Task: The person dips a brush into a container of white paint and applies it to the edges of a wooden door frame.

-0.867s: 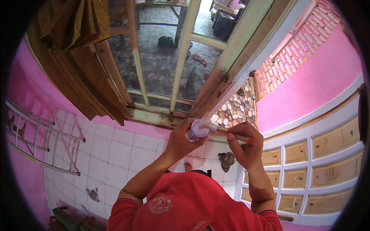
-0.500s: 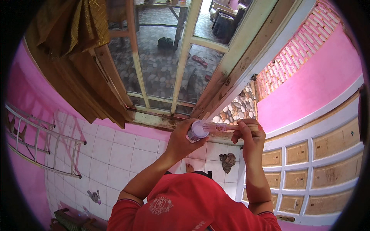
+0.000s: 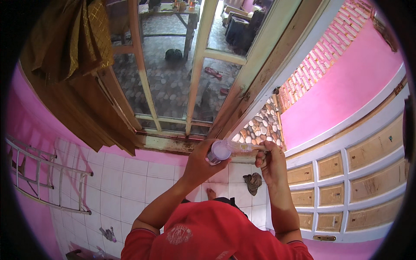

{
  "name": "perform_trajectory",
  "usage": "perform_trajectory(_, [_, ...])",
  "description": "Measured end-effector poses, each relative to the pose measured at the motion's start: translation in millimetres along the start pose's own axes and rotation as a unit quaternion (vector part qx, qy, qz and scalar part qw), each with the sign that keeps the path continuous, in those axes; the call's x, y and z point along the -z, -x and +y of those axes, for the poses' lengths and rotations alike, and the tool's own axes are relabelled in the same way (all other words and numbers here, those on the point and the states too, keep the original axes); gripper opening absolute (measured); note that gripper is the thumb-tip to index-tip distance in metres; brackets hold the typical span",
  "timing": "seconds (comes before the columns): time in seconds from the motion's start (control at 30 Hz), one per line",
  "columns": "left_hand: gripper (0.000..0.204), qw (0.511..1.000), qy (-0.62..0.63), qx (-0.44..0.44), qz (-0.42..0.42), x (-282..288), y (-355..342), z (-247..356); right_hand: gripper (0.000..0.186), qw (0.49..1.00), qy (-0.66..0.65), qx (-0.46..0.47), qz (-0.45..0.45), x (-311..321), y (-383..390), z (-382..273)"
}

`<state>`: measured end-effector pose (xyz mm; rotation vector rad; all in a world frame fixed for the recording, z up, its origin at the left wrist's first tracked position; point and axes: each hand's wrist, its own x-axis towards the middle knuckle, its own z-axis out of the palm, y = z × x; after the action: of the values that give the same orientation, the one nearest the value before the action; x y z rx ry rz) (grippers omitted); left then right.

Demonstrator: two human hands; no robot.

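My left hand is wrapped round a small can filled with pale, whitish paint, its open top facing up. In my right hand is a paintbrush, pinched by its handle between thumb and fingers. The brush lies nearly level, its pale bristles at the right rim of the can. Whether the bristle tips touch the paint, I cannot tell. Both hands are in front of a window frame with glass panes and worn, partly bare wood.
A white panelled door with bare wood panels stands at right. A metal ladder leans at left. Brown curtains hang beside the window. A crumpled cloth and another small bundle lie on the tiled floor.
The brush bristles have shifted from over the can's opening to its right rim. My right hand has moved slightly left and down, and the whole view has shifted a little.
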<state>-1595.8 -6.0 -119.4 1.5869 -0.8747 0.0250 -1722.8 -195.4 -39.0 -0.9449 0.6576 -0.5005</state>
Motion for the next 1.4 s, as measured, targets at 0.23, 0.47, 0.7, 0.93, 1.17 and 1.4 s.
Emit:
perform_trajectory(0.23, [0.061, 1.0, 0.002, 0.007, -0.01, 0, 6, -9, 0.011, 0.999, -0.022, 0.035, -0.027, 11, -4, -3])
perform_trajectory(0.47, [0.055, 0.999, 0.02, -0.001, -0.04, 6, 16, -25, 0.017, 0.979, 0.005, 0.202, -0.039, -12, 12, -83])
perform_trajectory(0.7, [0.056, 1.0, 0.011, -0.02, -0.006, 25, 24, -18, 0.022, 0.868, 0.078, 0.49, -0.023, -76, 33, -218])
perform_trajectory(0.93, [0.052, 0.999, -0.034, 0.018, 0.027, 31, 19, -37, 0.033, 0.654, 0.129, 0.745, -0.008, -165, 54, -382])
perform_trajectory(1.17, [0.059, 0.996, -0.07, 0.023, 0.045, 29, 3, -47, 0.034, 0.429, 0.204, 0.88, 0.02, -241, 62, -520])
perform_trajectory(1.4, [0.057, 0.988, -0.071, 0.079, 0.113, 16, -6, -78, 0.034, 0.296, 0.265, 0.914, 0.078, -291, 45, -616])
